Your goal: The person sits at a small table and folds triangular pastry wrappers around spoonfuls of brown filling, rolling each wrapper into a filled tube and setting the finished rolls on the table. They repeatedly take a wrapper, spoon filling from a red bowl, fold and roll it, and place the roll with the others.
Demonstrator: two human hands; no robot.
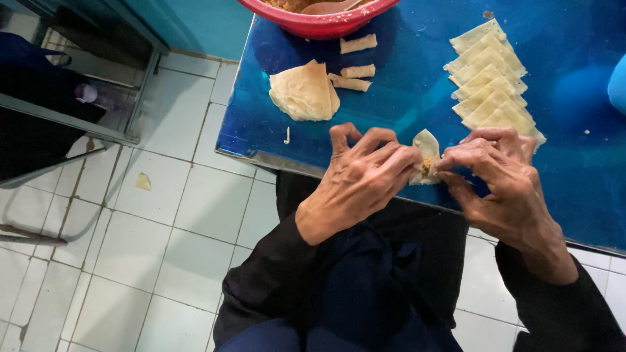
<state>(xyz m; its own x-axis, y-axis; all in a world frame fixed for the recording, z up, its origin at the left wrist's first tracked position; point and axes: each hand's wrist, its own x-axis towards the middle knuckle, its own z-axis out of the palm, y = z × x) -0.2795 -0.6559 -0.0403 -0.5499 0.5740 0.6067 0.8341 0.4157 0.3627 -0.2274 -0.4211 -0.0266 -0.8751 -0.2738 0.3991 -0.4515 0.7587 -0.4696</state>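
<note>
Both hands pinched on one small dough wrapper (426,155) at the near edge of the blue table (404,104). Left hand (355,179) fingers curled, tips clamping the wrapper's left side; right hand (499,176) same on the right. Brownish filling shows in the fold, I think; mostly hidden by fingertips. Row of folded pieces (490,81) just beyond the right hand. Wrapper stack (303,92), cut strips (357,44) and red bowl (319,25) further back.

One bowl (319,23), three strips (357,44), roughly seven wrappers (486,81).
</note>
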